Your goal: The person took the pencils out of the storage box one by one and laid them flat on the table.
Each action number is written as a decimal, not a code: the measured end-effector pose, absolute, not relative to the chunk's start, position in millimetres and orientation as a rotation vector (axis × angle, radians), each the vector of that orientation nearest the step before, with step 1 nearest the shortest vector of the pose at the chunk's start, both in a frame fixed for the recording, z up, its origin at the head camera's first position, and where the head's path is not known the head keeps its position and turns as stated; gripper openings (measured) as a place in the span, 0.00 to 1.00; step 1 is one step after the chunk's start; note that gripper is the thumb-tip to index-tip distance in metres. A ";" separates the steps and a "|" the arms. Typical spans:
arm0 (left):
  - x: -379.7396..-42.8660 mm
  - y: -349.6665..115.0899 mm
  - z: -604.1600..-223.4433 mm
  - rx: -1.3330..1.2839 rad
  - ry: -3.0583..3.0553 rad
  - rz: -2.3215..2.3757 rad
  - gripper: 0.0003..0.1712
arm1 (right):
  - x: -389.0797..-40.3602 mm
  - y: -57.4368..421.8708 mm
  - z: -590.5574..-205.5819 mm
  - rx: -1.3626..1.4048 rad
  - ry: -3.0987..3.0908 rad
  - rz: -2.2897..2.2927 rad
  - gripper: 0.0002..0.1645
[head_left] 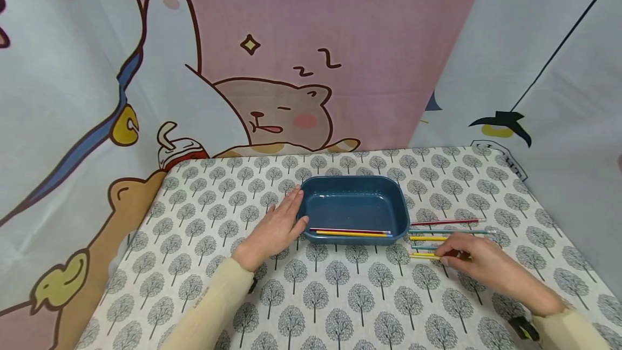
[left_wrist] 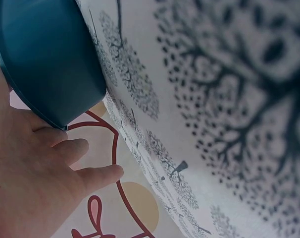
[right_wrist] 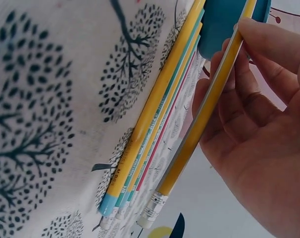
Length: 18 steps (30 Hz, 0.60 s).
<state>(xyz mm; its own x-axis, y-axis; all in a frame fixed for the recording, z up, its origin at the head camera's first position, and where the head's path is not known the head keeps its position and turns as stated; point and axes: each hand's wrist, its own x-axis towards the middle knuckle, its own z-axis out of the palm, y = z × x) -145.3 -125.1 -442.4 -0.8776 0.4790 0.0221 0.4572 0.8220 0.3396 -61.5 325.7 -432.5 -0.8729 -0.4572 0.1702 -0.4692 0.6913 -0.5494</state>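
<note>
A dark blue rectangular basin stands on the table, with a dark red pencil and a yellow pencil lying inside along its near wall. My left hand rests against the basin's left side, fingers extended along the rim. To the right of the basin, my right hand pinches a yellow pencil with a white eraser between thumb and fingers. Beside it several pencils lie in a row, among them a red pencil, a teal pencil and a yellow pencil with a blue end.
A white cloth printed with grey trees covers the table. Behind it hangs a pink and white curtain with cartoon animals, and pale fabric closes off the right side.
</note>
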 end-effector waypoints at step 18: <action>-145.7 -125.2 -443.5 0.755 2.938 0.522 0.41 | -60.0 334.8 -441.0 0.769 -2.952 0.918 0.15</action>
<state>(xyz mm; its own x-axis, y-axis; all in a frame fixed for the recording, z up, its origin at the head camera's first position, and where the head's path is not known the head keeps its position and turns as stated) -145.7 -125.2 -443.5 -0.8778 0.4786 0.0223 0.4570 0.8223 0.3391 -60.0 334.8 -441.0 -0.8826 -0.4599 0.0979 -0.4343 0.7175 -0.5446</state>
